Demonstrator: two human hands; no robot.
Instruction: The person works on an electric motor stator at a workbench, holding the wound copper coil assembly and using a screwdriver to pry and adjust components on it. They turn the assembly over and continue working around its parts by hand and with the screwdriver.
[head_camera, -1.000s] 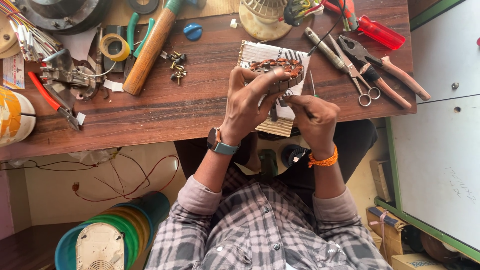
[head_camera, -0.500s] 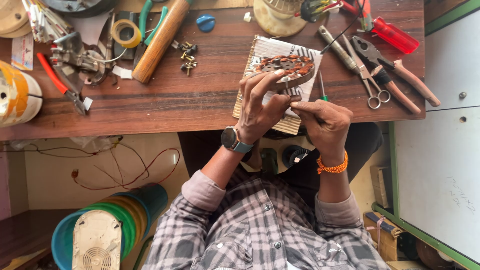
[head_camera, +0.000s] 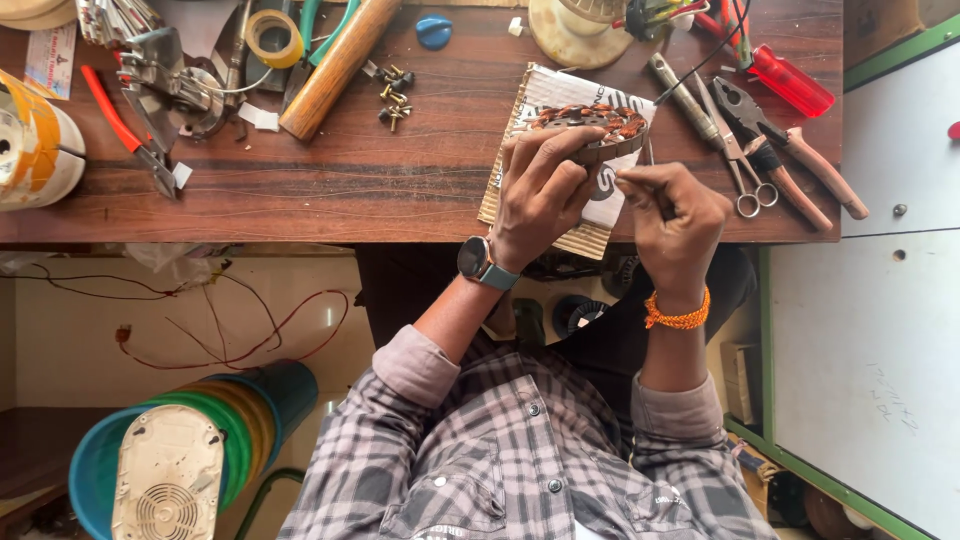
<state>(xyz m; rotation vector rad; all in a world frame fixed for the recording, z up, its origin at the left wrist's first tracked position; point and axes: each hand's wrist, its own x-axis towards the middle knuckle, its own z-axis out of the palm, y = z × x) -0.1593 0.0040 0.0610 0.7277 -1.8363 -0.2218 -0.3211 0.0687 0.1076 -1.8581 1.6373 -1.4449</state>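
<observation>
At the bench's left we see a wooden-handled hammer (head_camera: 335, 68) and small screws (head_camera: 392, 98) lying on the wooden table (head_camera: 380, 190). Our left hand (head_camera: 540, 195) grips a copper-wound stator (head_camera: 590, 125) over a piece of cardboard (head_camera: 560, 95). Just beside it, our right hand (head_camera: 675, 225) pinches a thin tool whose tip touches the winding. Scissors (head_camera: 740, 165) and pliers (head_camera: 790, 155) lie at the right.

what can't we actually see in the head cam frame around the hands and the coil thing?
- Copper-wound stator: near half hidden behind the left hand.
- Right hand: whatever its fingertips pinch is too thin to identify.
- Cardboard sheet: middle covered by both hands.
- Wooden-handled hammer: head cut off by the top edge.
- Small screws: too small to count.
</observation>
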